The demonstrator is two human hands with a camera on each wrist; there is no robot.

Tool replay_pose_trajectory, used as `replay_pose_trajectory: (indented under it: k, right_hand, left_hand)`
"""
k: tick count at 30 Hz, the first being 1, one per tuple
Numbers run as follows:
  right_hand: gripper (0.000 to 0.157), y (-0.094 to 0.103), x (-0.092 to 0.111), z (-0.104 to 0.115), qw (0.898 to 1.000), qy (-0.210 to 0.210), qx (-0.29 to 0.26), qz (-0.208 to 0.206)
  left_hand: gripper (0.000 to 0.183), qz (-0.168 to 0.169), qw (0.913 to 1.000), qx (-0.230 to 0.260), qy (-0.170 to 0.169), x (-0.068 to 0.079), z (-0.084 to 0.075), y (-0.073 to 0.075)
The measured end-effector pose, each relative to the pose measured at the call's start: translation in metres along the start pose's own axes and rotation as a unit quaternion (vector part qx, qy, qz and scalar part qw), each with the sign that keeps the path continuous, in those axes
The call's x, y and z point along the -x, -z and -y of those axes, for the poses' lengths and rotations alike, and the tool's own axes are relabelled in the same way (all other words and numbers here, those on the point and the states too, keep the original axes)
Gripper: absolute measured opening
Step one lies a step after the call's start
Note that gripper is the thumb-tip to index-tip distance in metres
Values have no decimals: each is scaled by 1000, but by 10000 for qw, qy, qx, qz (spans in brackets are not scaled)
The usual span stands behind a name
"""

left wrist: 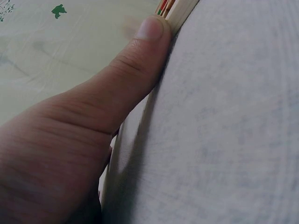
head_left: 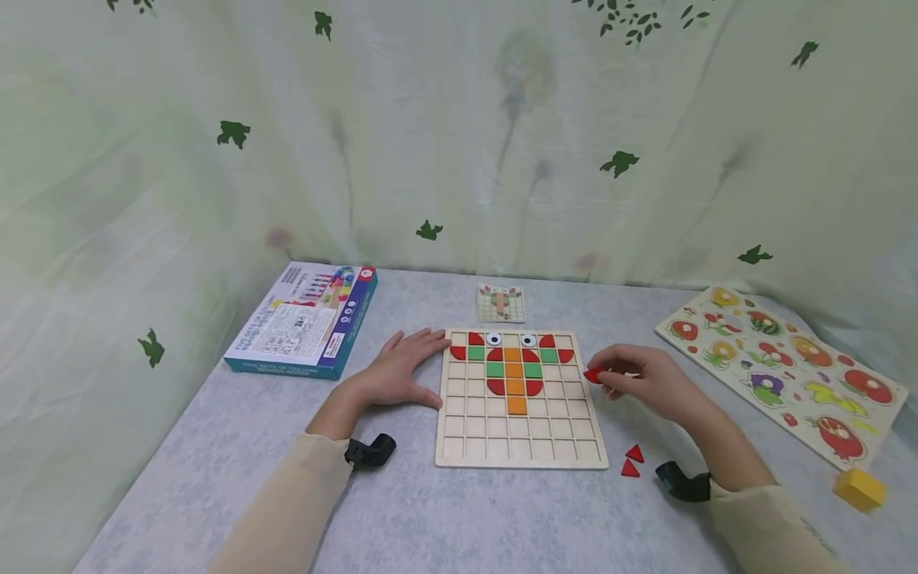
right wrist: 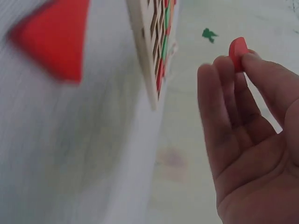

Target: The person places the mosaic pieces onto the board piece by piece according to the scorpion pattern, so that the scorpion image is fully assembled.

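A wooden grid board [head_left: 488,450] lies flat in the middle of the table. Orange, green and red pieces form a figure in its upper cells, with two round eye pieces [head_left: 528,340] near the top. My left hand [head_left: 398,371] is spread along the board's left side, thumb [left wrist: 152,35] and fingertips at its edge. Beyond the right edge, my right hand [head_left: 645,379] pinches a small red block with a rounded edge [right wrist: 238,52] between thumb and fingers. Two red triangles [head_left: 630,469] lie on the table below that hand; a blurred red piece [right wrist: 56,39] looms large in the right wrist view.
Behind the board lies a small pattern card [head_left: 500,304]. A blue and white box [head_left: 301,323] sits at the back left. To the right are a fruit-picture board [head_left: 782,363] and a yellow block [head_left: 859,489]. A printed curtain [head_left: 459,143] hangs behind the table.
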State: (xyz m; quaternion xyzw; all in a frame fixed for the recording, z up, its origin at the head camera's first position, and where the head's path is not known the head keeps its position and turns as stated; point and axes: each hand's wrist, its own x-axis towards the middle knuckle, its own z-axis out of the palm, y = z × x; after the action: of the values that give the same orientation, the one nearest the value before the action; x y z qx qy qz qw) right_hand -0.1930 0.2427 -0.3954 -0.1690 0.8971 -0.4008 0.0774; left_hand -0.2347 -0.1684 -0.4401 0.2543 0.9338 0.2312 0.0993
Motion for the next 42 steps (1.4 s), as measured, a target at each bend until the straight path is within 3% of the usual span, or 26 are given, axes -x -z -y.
replay_pose_trajectory:
  k: [8, 14, 23, 42]
  right_hand:
    - [12, -22, -15, 25, 9991, 102, -242, 319]
    - [16, -35, -22, 34, 9955, 260, -523, 748]
    - [19, -50, -28, 42, 9915, 346, -354, 1203]
    - [11, -79, -23, 43, 9922, 435, 201, 1154]
  left_hand:
    - [107, -4, 10000, -15, 33, 0, 0, -1]
    - [108, 2, 10000, -31, 42, 0, -1, 0]
    - [107, 15, 10000, -51, 33, 0, 0, 0]
    - [108, 14, 10000, -38, 9, 0, -1, 0]
